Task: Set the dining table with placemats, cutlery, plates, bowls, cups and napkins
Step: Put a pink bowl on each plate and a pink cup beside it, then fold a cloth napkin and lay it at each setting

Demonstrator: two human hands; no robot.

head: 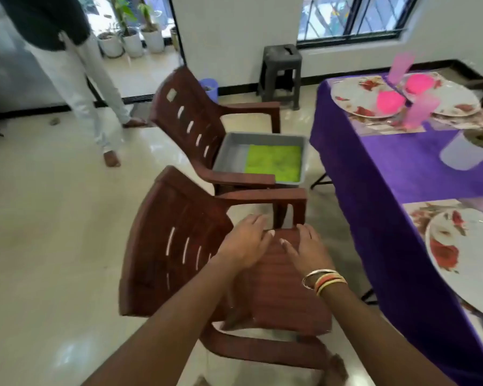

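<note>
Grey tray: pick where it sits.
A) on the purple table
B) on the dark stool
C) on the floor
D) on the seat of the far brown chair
D: the grey tray, with a green cloth in it, rests on the seat of the far brown chair, beside the purple-covered table.

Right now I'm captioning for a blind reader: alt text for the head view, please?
The open left hand and right hand reach over a brown plastic armchair beside a purple-clothed dining table set with floral plates and pink cups. A second brown armchair holds a grey tray with a green cloth.
</note>
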